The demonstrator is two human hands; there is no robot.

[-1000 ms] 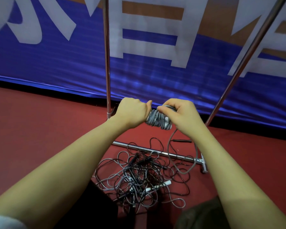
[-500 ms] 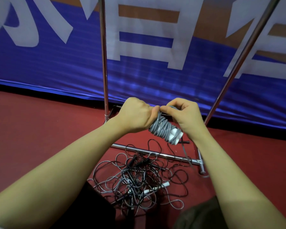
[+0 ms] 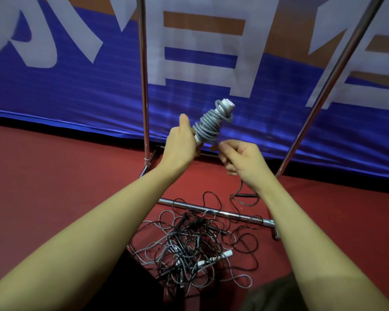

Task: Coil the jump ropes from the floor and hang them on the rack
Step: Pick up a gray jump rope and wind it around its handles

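Note:
My left hand (image 3: 182, 143) grips the lower end of a grey jump rope (image 3: 211, 123) wound tightly round its white handles, held tilted up and to the right. My right hand (image 3: 238, 158) sits just below and right of the bundle, fingers curled; it seems to pinch the rope's loose end, which is blurred. A tangled pile of black and grey jump ropes (image 3: 189, 245) with a white handle lies on the red floor below. The chrome rack (image 3: 143, 86) stands behind, with its base bar (image 3: 222, 213) crossing the pile.
A blue and white banner (image 3: 76, 86) hangs along the wall behind the rack. The rack's right upright (image 3: 323, 97) leans diagonally. A black handle with a loop of rope (image 3: 245, 196) lies by the base bar. My knees show at the bottom edge.
The wound bundle swung from pointing down-right between both hands to pointing up-right in my left hand alone. My right hand came off it and dropped lower right.

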